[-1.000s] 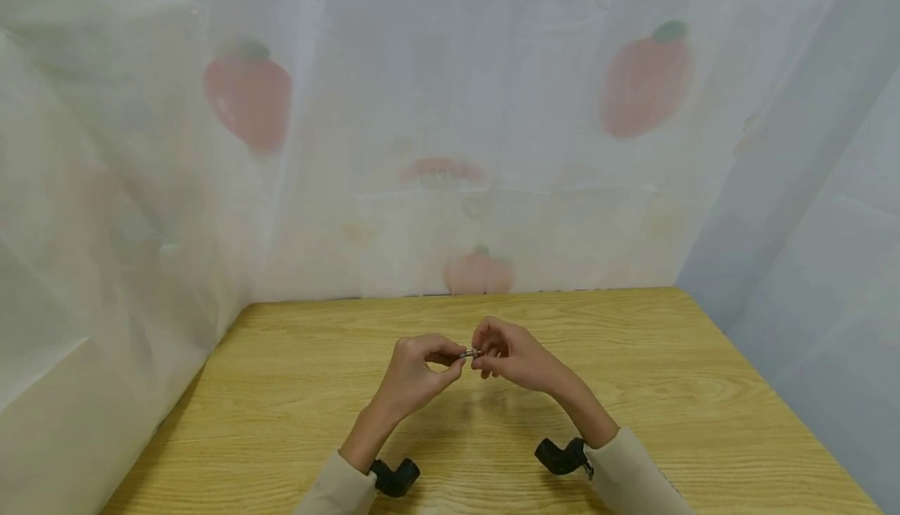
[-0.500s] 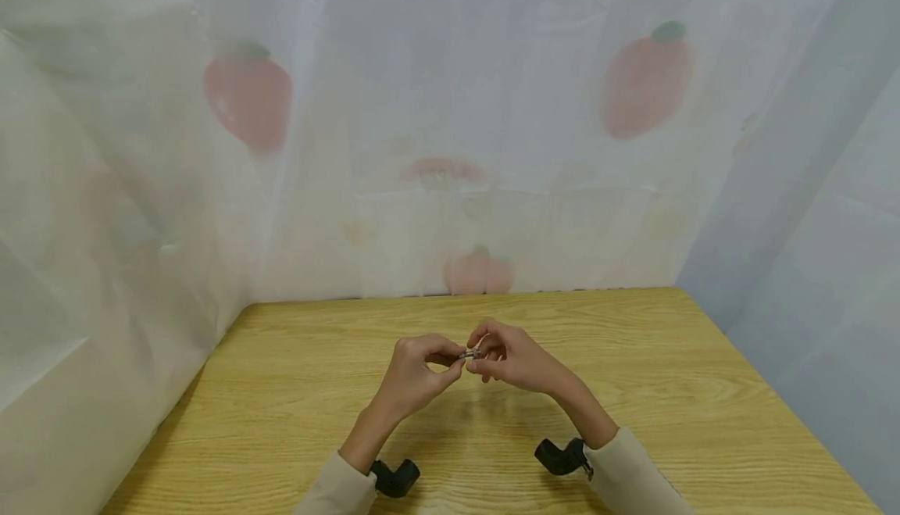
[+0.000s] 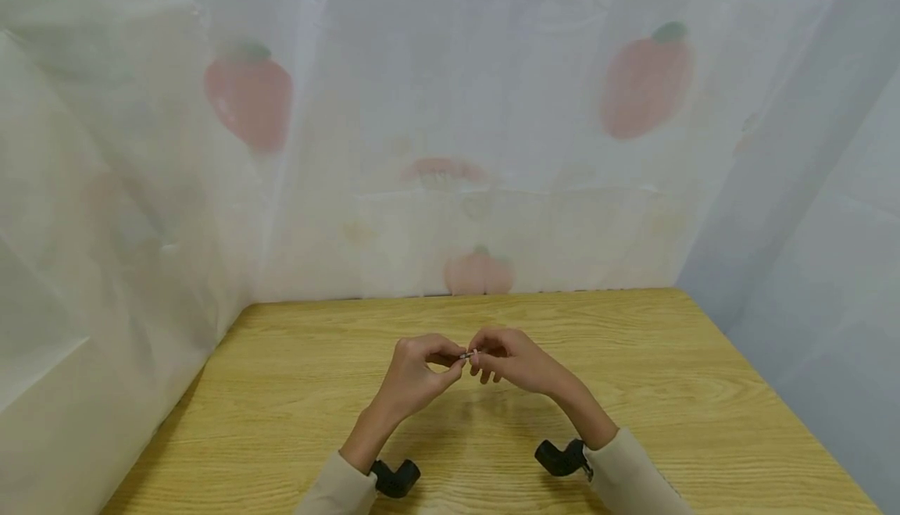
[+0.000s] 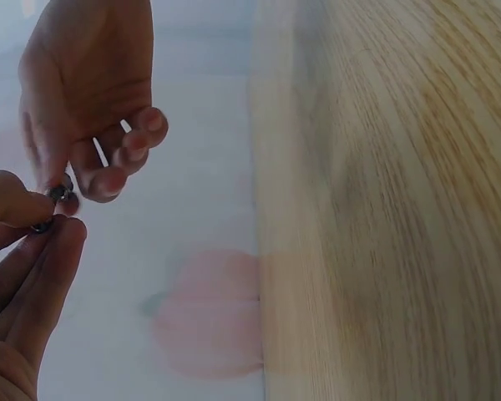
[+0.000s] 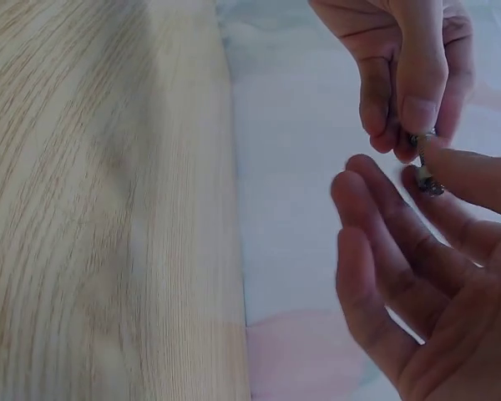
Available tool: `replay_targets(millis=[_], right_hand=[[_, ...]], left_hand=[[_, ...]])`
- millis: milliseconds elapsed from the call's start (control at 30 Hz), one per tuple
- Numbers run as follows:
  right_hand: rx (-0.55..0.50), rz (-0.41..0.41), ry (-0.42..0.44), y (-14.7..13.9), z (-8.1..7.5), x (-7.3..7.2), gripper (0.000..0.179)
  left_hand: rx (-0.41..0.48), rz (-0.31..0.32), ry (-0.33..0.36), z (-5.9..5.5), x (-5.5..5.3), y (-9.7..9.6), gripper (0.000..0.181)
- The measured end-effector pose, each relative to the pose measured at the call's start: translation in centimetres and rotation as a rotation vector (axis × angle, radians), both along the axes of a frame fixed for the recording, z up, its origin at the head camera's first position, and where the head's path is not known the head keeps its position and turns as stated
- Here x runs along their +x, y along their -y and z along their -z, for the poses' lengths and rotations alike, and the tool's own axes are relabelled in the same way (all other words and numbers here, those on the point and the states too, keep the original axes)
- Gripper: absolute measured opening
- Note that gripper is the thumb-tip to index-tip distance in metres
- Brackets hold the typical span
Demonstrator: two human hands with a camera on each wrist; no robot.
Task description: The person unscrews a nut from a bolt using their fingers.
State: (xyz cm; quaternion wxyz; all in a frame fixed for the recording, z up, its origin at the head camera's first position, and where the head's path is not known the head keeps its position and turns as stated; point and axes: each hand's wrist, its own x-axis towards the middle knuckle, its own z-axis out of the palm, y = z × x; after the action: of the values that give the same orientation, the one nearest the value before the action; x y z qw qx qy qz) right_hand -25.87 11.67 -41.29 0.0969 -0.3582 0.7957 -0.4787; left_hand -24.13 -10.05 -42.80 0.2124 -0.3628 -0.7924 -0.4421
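Note:
My left hand [image 3: 413,374] pinches one end of a small metal bolt [image 3: 467,355] between thumb and fingertips, holding it above the table. From the other side my right hand [image 3: 522,360] pinches the bolt's far end with thumb and index finger. The right wrist view shows a short threaded shank between the hands, with a nut-like metal piece [image 5: 432,186] at my right index fingertip. My other right fingers [image 5: 355,276] are spread and loosely bent, away from the bolt. The end inside my left fingers is mostly hidden.
Below both hands lies a wood-grain table [image 3: 281,421]. A pale curtain [image 3: 450,109] with faded strawberry prints rises behind its back edge and along both sides. Black curved wrist mounts [image 3: 396,478] hang at both beige sleeves [image 3: 341,491].
The right thumb and index finger, spread around the bolt's end half a second ago, have come together on it. The left hand keeps its place and its pinch.

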Motion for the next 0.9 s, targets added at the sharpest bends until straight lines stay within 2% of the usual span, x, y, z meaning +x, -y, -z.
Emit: replay_targets(millis=[233, 367, 600, 733, 900], right_hand=[[0.005, 0.019, -0.008, -0.06, 0.07, -0.05, 0.017], [-0.011, 0.0, -0.007, -0.05, 0.12, -0.08, 0.014], [0.026, 0.039, -0.025, -0.05, 0.1, -0.02, 0.019], [0.047, 0.045, -0.01, -0.07, -0.04, 0.01, 0.029], [0.018, 0.033, 0.017, -0.1, -0.04, 0.0, 0.02]], left_hand=[[0.0, 0.003, -0.007, 0.13, -0.06, -0.07, 0.011], [0.01, 0.008, -0.011, 0.13, -0.05, -0.12, 0.01], [-0.002, -0.003, 0.0, 0.05, 0.02, -0.04, 0.01], [-0.005, -0.011, 0.011, 0.03, 0.02, 0.03, 0.009], [0.0, -0.021, 0.003, 0.07, -0.04, 0.05, 0.008]])
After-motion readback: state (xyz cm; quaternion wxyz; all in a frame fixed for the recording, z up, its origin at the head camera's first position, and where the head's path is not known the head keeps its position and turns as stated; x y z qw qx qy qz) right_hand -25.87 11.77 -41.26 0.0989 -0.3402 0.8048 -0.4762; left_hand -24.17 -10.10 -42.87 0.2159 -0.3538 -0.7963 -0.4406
